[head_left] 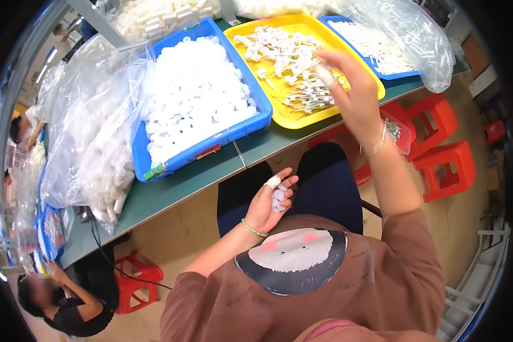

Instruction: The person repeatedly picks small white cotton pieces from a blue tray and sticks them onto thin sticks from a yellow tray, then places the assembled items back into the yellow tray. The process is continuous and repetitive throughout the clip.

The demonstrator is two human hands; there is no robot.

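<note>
Room brightly lit, strip lights glowing at far left; from where I stand, white pieces wash out and the left plastic bag shows streaky glare. Shade gathers beneath the tabletop. Head view: fairly sharp around the left hand; rim bowed, softer, ringed in black.

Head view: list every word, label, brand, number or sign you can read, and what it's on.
Brown shirt: small dark lettering below the cartoon print; not copied here.
Larger blue tray: red sticker, any text too small to read.
Nothing else clearly legible.
</note>
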